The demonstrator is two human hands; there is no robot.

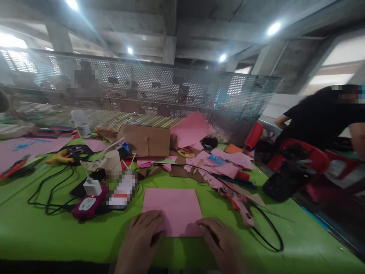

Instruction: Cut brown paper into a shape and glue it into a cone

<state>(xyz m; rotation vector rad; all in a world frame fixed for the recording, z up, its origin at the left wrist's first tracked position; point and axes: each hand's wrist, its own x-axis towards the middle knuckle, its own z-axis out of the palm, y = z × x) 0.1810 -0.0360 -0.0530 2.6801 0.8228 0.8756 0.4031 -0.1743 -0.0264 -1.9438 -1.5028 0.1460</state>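
A pink square sheet of paper (173,207) lies flat on the green table (42,232) right in front of me. My left hand (144,239) rests on its near left corner, fingers curled down onto the paper. My right hand (221,241) presses on the near right corner, fingers together and bent. Neither hand lifts the sheet. A pink glue gun (241,205) with a black cable lies just right of the paper.
Pink paper scraps (225,165), brown cardboard (146,140), yellow scissors (185,153), a white charger (92,187) on a magenta device (85,205) and black cables litter the table. A perforated metal screen (159,95) stands behind. A person in black (319,114) sits at right beside red chairs.
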